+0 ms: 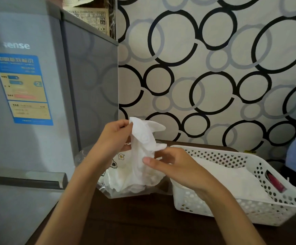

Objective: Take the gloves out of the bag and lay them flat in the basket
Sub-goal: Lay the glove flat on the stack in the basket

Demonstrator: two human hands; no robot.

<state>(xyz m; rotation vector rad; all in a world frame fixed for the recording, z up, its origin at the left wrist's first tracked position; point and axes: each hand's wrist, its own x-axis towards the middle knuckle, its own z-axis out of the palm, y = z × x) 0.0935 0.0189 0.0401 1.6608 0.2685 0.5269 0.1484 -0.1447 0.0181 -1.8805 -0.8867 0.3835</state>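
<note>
On the dark bench [134, 218], the right hand [175, 167] pinches the lower part of a white glove [143, 138] above the clear bag [126, 181]. The left hand [111, 138] pinches its upper edge. Right of them, the white basket [249, 206] holds flat gloves.

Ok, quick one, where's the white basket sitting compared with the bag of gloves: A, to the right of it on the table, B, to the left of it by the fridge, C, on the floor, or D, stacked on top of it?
A: the white perforated basket stands on the dark table, right of the clear bag.
</note>
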